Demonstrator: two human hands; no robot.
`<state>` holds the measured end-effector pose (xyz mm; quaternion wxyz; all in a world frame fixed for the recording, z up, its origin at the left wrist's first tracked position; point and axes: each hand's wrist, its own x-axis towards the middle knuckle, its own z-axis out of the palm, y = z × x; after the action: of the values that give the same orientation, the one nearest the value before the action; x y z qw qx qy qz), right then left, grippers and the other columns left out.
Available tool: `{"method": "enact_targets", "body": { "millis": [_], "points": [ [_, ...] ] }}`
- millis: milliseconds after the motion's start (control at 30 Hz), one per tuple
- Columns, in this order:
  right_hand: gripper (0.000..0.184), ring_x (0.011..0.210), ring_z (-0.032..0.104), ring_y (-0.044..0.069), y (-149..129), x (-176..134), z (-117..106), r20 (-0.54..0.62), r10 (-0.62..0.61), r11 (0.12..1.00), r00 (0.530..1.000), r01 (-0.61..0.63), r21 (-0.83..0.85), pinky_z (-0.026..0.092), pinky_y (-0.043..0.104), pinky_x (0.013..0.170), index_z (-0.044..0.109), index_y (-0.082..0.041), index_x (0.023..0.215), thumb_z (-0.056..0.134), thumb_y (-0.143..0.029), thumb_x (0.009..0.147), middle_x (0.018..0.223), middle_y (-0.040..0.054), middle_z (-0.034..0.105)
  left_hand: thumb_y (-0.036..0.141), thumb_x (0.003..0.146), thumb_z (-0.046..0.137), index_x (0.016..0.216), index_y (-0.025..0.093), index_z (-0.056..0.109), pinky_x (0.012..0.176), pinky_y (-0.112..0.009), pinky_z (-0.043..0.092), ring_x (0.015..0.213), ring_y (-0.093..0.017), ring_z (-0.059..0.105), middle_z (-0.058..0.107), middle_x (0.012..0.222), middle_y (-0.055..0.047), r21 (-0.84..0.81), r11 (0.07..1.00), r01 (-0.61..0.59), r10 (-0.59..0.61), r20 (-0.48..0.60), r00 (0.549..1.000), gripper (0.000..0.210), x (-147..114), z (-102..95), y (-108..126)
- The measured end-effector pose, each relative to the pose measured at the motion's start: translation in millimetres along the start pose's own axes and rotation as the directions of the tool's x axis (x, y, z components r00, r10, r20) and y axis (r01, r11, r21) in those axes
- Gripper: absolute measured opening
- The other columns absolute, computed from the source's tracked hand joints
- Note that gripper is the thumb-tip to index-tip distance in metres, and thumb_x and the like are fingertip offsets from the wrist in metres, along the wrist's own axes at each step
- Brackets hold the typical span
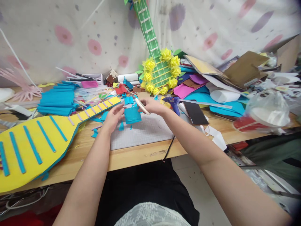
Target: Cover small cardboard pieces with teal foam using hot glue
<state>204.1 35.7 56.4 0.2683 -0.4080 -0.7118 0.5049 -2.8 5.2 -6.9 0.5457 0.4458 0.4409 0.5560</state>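
A square piece of blue crepe paper [132, 115] is between my hands over the grey cutting mat [150, 135]. My left hand [114, 116] is at its left edge, fingers loosely bent and apart, with no clear grip on it. A pair of scissors with white handles [143, 106] is in my right hand [151, 105], at the paper's upper right; the blades point away from me. Small blue scraps [121, 126] lie around the paper. Left of my left hand rests a yellow guitar-shaped cutout [35, 138] with blue and purple strips.
A green guitar shape with yellow flowers [162, 73] leans on the back curtain. To the right are a blue glue gun [173, 102], a black phone [195, 112] and a bagged red-and-white tub [256, 117]. Ruffled blue paper [57, 99] lies at the back left.
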Motion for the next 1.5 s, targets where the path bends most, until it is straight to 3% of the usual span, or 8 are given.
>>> {"method": "enact_targets", "body": {
  "millis": [100,167,267,333,533,767,1133,1500],
  "points": [
    [0.022,0.067,0.05,0.011,2.5,6.3,2.1,0.007,-0.086,0.984,0.996,0.086,-0.155,0.038,0.024,0.06,0.054,-0.015,0.077,0.065,-0.021,0.06,0.072,-0.0018,0.054,0.025,0.051,0.081,0.089,0.014,0.065,0.057,-0.023,0.048,0.063,-0.013,0.059,0.066,0.074,-0.002,0.159,0.982,0.103,-0.125,0.136,0.983,0.043,-6.4,4.5,0.9],
    [0.027,0.069,0.049,0.012,3.6,5.8,2.6,-0.046,-0.113,0.961,0.993,0.097,-0.26,0.037,0.025,0.062,0.054,-0.015,0.082,0.065,-0.031,0.063,0.073,-0.0013,0.054,0.024,0.048,0.082,0.082,0.014,0.062,0.051,-0.021,0.046,0.056,-0.011,0.057,0.064,0.068,0.0,0.142,0.979,0.147,-0.166,0.134,0.977,0.04,-8.2,6.2,0.5],
    [0.039,0.07,0.048,0.013,5.4,-5.9,-1.3,-0.114,-0.105,0.906,0.988,0.047,-0.421,0.034,0.025,0.062,0.054,-0.016,0.089,0.063,-0.047,0.067,0.078,0.0,0.054,0.022,0.049,0.081,0.085,0.017,0.06,0.057,-0.022,0.05,0.066,-0.012,0.061,0.066,0.079,0.001,-0.018,0.994,0.111,-0.11,0.06,0.992,0.042,-7.0,6.5,0.3],
    [0.045,0.07,0.048,0.013,8.3,-17.3,-5.7,-0.097,-0.083,0.856,0.992,0.021,-0.517,0.032,0.024,0.062,0.054,-0.017,0.09,0.061,-0.055,0.067,0.08,0.0007,0.056,0.02,0.051,0.08,0.086,0.017,0.059,0.063,-0.024,0.052,0.074,-0.013,0.062,0.066,0.087,0.0,-0.091,0.993,0.077,-0.075,0.032,0.997,0.041,-5.3,6.2,0.9],
    [0.051,0.064,0.047,0.013,19.2,-37.0,-13.6,-0.022,-0.059,0.679,0.998,0.024,-0.734,0.027,0.024,0.058,0.054,-0.02,0.083,0.057,-0.068,0.066,0.074,0.0003,0.057,0.015,0.053,0.077,0.089,0.017,0.059,0.066,-0.026,0.052,0.077,-0.013,0.061,0.065,0.092,-0.001,-0.113,0.99,0.083,-0.079,0.041,0.996,0.04,-4.0,7.0,1.6],
    [0.05,0.068,0.051,0.016,16.7,-38.1,-16.7,-0.021,-0.047,0.583,0.999,0.011,-0.812,0.026,0.024,0.06,0.057,-0.02,0.085,0.054,-0.067,0.068,0.075,0.0031,0.061,0.015,0.055,0.077,0.087,0.017,0.058,0.069,-0.027,0.052,0.078,-0.013,0.061,0.064,0.091,0.0,-0.137,0.988,0.069,-0.061,0.064,0.996,0.038,-3.0,5.9,-1.7],
    [0.049,0.065,0.047,0.014,15.5,-40.0,-18.9,-0.025,-0.095,0.582,0.995,0.035,-0.812,0.025,0.024,0.058,0.059,-0.02,0.08,0.057,-0.068,0.067,0.069,0.0019,0.058,0.016,0.056,0.076,0.09,0.017,0.057,0.075,-0.03,0.051,0.079,-0.013,0.061,0.065,0.091,-0.001,-0.124,0.989,0.076,-0.064,0.096,0.993,0.038,-4.9,8.0,-0.6],
    [0.049,0.065,0.05,0.015,17.3,-40.1,-18.8,-0.045,-0.136,0.52,0.99,0.032,-0.853,0.024,0.024,0.059,0.061,-0.019,0.082,0.054,-0.067,0.07,0.071,0.0032,0.061,0.016,0.054,0.078,0.09,0.017,0.058,0.073,-0.028,0.052,0.078,-0.013,0.062,0.065,0.09,-0.001,-0.133,0.986,0.102,-0.089,0.102,0.991,0.041,-5.8,8.7,0.6]
  ]
}}
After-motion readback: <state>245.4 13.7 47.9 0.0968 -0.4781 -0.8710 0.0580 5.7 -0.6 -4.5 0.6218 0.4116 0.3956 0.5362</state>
